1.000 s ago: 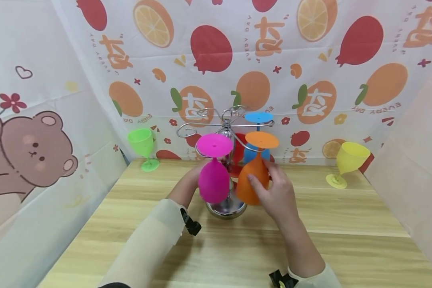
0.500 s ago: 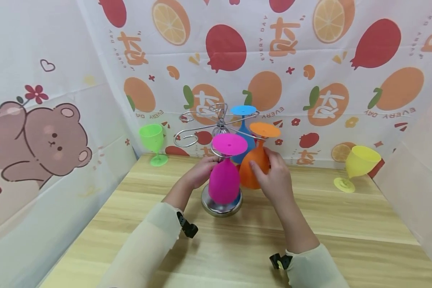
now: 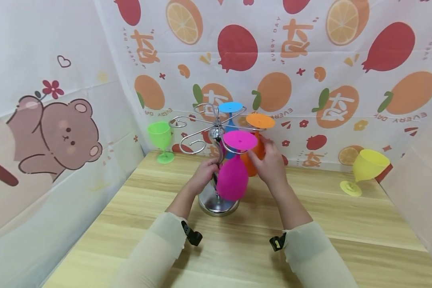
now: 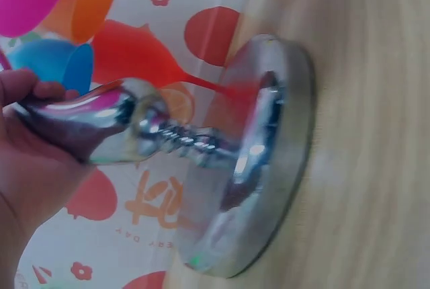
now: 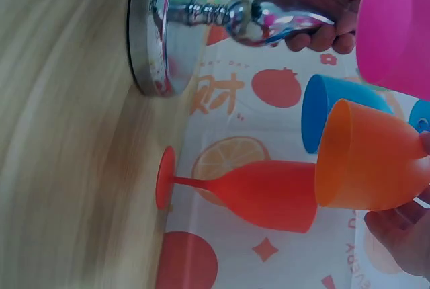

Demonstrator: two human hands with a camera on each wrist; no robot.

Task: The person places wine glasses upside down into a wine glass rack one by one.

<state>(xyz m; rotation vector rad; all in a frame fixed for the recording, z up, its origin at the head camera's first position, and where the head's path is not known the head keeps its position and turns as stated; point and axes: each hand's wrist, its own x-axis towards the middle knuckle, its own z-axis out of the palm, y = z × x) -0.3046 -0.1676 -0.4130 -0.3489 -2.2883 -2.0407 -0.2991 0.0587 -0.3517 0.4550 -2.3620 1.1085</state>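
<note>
Nearest are two pale sleeves, the left sleeve (image 3: 155, 248) and the right sleeve (image 3: 318, 256), with a small black device at each wrist, over the wood-grain desk (image 3: 230, 256). Ahead of them a shiny metal rack (image 3: 217, 134) stands on its round base (image 3: 219, 207), its curled wire arms spreading from the top.

On the near side of the rack a pink cup (image 3: 233, 178) hangs upside down, its flat foot on top of a wire loop and its bowl beside the stem. The left hand (image 3: 203, 176) reaches in on the other side, its grip wrapped round the metal stem above the base. The right hand (image 3: 271, 166) has its grip on an orange cup (image 5: 366, 158), thumb on one side of the bowl and fingers on the other. That cup is upside down, its foot at the end of another arm; whether the arm bears its weight, I cannot tell.

Farther back a blue cup (image 3: 230, 107) hangs upside down too, partly hidden. Past the rack, the right wrist view shows a red cup (image 5: 269, 195) upright on the desk. Toward the back stand a green cup (image 3: 160, 136) on the left and a yellow cup (image 3: 370, 165) on the right. Behind everything hangs a fruit-print cloth (image 3: 237, 48).
</note>
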